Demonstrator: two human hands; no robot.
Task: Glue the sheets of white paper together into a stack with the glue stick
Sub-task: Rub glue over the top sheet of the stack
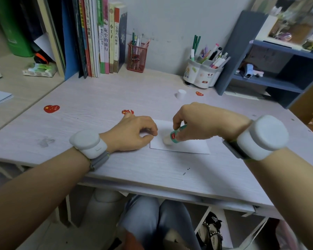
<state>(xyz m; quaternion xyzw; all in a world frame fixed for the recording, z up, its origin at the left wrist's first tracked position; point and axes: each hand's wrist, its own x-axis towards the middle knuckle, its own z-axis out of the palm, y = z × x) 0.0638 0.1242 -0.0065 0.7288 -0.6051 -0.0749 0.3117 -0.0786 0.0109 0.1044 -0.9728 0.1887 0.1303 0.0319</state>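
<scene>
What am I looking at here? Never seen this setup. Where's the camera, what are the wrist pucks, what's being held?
No robot: one wide-angle camera on a person's head looks down at their own bare hands. A white puck is strapped to each wrist; what it does isn't shown. The right hand has a grip on an uncapped glue stick, its tip on the white paper. The left hand pins the paper's left edge to the desk. A white cap stands behind; heart stickers dot the desk.
</scene>
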